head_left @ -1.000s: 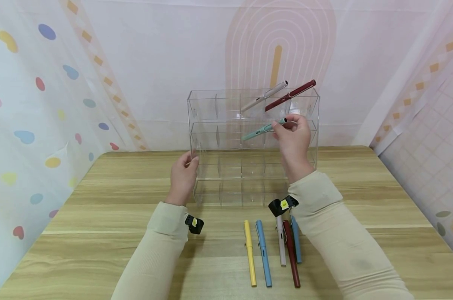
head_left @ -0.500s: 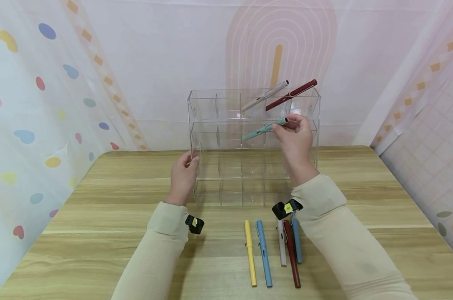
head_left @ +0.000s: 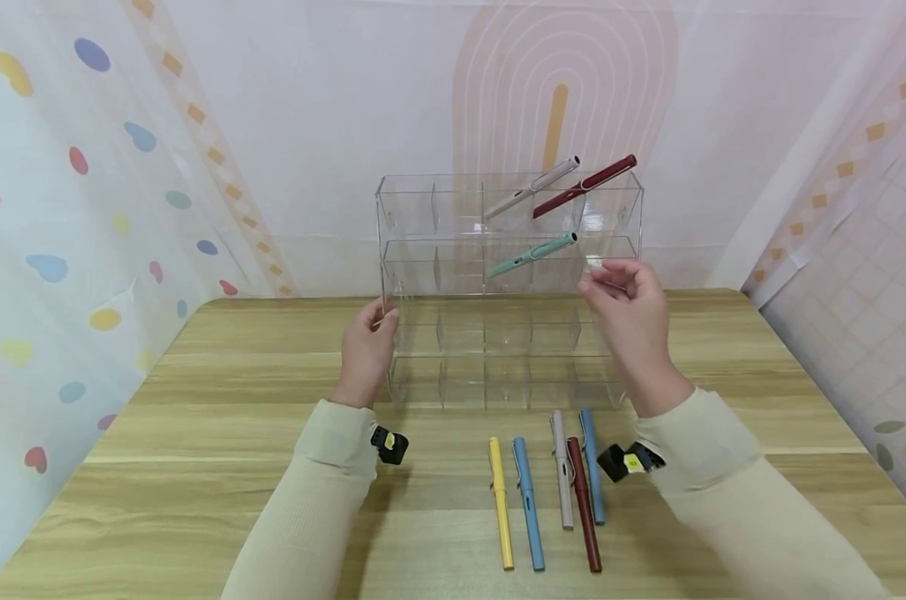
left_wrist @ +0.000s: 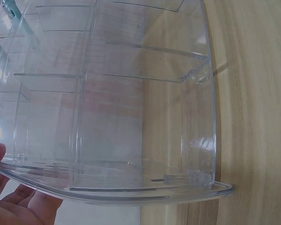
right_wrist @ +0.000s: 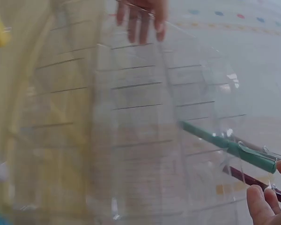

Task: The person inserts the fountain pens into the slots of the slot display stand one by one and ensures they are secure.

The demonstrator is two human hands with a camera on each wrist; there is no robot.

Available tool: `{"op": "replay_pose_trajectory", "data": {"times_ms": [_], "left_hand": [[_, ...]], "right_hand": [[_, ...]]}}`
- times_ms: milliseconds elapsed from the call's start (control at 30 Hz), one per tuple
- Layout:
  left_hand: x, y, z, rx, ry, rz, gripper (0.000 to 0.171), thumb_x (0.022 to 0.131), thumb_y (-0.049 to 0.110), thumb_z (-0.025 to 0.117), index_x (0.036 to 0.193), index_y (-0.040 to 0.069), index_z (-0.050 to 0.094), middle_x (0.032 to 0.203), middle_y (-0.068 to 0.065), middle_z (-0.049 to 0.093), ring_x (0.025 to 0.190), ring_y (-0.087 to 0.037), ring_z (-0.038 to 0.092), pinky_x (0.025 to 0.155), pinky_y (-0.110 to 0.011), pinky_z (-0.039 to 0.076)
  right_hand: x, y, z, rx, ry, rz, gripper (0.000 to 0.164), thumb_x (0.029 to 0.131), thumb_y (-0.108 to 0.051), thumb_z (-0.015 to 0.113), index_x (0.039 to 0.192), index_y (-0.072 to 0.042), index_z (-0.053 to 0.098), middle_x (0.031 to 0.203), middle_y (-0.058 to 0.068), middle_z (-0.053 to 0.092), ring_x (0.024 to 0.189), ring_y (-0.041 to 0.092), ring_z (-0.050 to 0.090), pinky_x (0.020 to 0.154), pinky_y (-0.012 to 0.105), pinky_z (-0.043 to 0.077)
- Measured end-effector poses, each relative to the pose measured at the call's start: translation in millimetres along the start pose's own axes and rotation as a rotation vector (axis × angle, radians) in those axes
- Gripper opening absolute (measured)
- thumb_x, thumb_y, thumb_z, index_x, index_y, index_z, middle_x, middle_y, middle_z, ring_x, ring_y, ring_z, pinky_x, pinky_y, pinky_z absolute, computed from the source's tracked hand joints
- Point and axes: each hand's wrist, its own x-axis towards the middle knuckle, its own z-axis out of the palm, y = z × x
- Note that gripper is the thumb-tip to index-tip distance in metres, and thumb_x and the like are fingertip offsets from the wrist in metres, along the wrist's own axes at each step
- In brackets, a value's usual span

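A clear acrylic pen rack with several tiers stands upright on the table. My left hand grips its left side panel, thumb on one face and fingers behind, as the left wrist view shows on the panel. In the second tier leans a mint-green pen, cap end up to the right. Just below and right of that pen, my right hand holds nothing, its fingers loosely bent. Up in the top tier lean a pale grey pen and a dark red pen.
On the wooden table in front of the rack lie a yellow pen, a blue pen, a greyish-mauve pen, another dark red pen and a second blue pen. Patterned cloth hangs behind.
My right hand has let go of the mint-green pen and moved down and right, away from it. The pen stays leaning in the second tier. My left hand keeps its place.
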Motion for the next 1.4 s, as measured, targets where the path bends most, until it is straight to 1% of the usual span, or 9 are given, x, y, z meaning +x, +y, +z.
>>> {"op": "replay_pose_trajectory", "data": {"times_ms": [167,300,467,633,800,933,1067,1233,1400], "left_hand": [[1.1,0.4,-0.2,0.004,0.003,0.008,0.039,0.103,0.023,0.046,0.139,0.010,0.050,0.134,-0.012,0.054,0.128,-0.027,0.045,0.104,-0.045,0.039],[1.0,0.6,-0.5,0.005,0.001,0.006,0.039,0.103,0.023,0.045,0.139,0.010,0.050,0.134,-0.012,0.054,0.128,-0.027,0.045,0.104,-0.045,0.038],[0.2,0.8,-1.1,0.006,-0.003,-0.010,0.039,0.103,0.023,0.045,0.138,0.009,0.050,0.134,-0.011,0.053,0.127,-0.026,0.046,0.103,-0.044,0.040],[0.0,0.9,-0.9,0.008,0.000,-0.012,0.039,0.102,0.023,0.046,0.139,0.010,0.050,0.133,-0.011,0.054,0.126,-0.026,0.046,0.102,-0.044,0.041],[1.5,0.4,-1.2,0.002,0.002,-0.010,0.040,0.102,0.023,0.046,0.139,0.010,0.050,0.133,-0.010,0.054,0.126,-0.025,0.046,0.102,-0.043,0.040],[1.9,0.0,-1.5,0.009,-0.002,-0.010,0.040,0.102,0.024,0.045,0.141,0.012,0.049,0.134,-0.009,0.054,0.127,-0.025,0.045,0.103,-0.043,0.040],[1.3,0.1,-1.8,0.003,-0.005,-0.005,0.040,0.103,0.024,0.045,0.141,0.012,0.049,0.134,-0.010,0.053,0.127,-0.025,0.045,0.102,-0.043,0.040],[0.5,0.5,-1.9,0.006,-0.007,-0.001,0.039,0.103,0.024,0.045,0.140,0.011,0.050,0.135,-0.012,0.053,0.127,-0.026,0.046,0.102,-0.044,0.040],[1.0,0.2,-1.9,0.018,-0.006,0.000,0.039,0.103,0.024,0.045,0.140,0.011,0.050,0.135,-0.012,0.053,0.128,-0.027,0.045,0.103,-0.045,0.040]], "right_hand": [[-14.2,9.8,-19.6,-0.132,-0.084,0.030,0.028,0.090,-0.001,0.064,0.115,-0.001,0.050,0.105,0.002,0.056,0.096,0.007,0.058,0.083,0.015,0.049],[-25.6,19.4,-31.2,-0.212,-0.130,0.064,0.034,0.090,-0.003,0.064,0.119,0.004,0.048,0.111,0.007,0.058,0.095,0.004,0.057,0.082,0.014,0.049],[-36.0,34.1,-41.8,-0.332,-0.186,0.111,0.036,0.091,-0.006,0.065,0.121,0.005,0.049,0.117,0.016,0.058,0.091,0.000,0.057,0.081,0.013,0.048],[-42.9,48.8,-48.4,-0.419,-0.234,0.136,0.032,0.090,-0.005,0.065,0.117,0.006,0.052,0.112,0.016,0.061,0.086,-0.001,0.056,0.076,0.013,0.049],[-48.2,60.5,-53.0,-0.484,-0.264,0.143,0.029,0.090,-0.007,0.065,0.114,0.006,0.055,0.111,0.018,0.062,0.089,0.008,0.059,0.074,0.015,0.049],[-49.7,69.2,-55.9,-0.528,-0.280,0.148,0.030,0.089,-0.008,0.065,0.114,0.006,0.056,0.111,0.019,0.062,0.093,0.019,0.061,0.073,0.018,0.048],[-51.2,74.4,-57.9,-0.559,-0.315,0.125,0.029,0.089,-0.005,0.064,0.114,0.008,0.057,0.110,0.022,0.062,0.098,0.028,0.061,0.078,0.026,0.050],[-55.8,79.5,-60.1,-0.601,-0.371,0.134,0.031,0.089,-0.006,0.064,0.115,0.009,0.058,0.111,0.022,0.062,0.101,0.032,0.060,0.085,0.039,0.051],[-58.7,82.5,-60.7,-0.622,-0.413,0.165,0.036,0.088,-0.007,0.065,0.118,0.011,0.056,0.111,0.024,0.060,0.101,0.035,0.060,0.081,0.040,0.053]]}}
